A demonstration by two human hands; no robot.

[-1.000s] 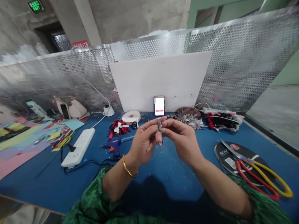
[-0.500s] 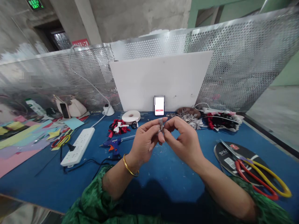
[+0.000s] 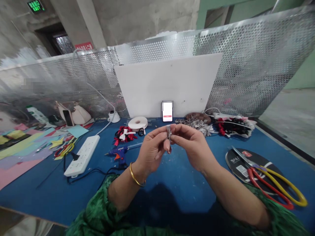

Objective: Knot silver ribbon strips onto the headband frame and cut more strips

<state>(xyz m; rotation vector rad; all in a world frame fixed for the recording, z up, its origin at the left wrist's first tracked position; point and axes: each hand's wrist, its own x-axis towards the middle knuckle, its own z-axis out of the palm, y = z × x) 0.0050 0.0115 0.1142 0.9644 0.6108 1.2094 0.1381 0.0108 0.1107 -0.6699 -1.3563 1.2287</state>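
A small grey ribbon piece (image 3: pixel 168 131) is pinched at the centre of the frame, raised above the blue table (image 3: pixel 177 177), between the fingertips of both hands. The left hand (image 3: pixel 151 151), with a gold bangle (image 3: pixel 136 176) at its wrist, closes thumb and forefinger on the piece from the left; the right hand (image 3: pixel 194 146) closes on it from the right, both grips tight around it. Green sleeves cover both forearms at the bottom of the frame. Just left of the hands lies a blue glue gun (image 3: pixel 118 153), and further left a white power strip (image 3: pixel 82 155). Behind the hands, a roll of white ribbon (image 3: pixel 138 123), a phone (image 3: pixel 167 111) propped against a white board (image 3: pixel 169 85) and a heap of grey bows (image 3: pixel 200 125). At the lower right, red- and yellow-handled scissors (image 3: pixel 273 185) rest on a black disc.
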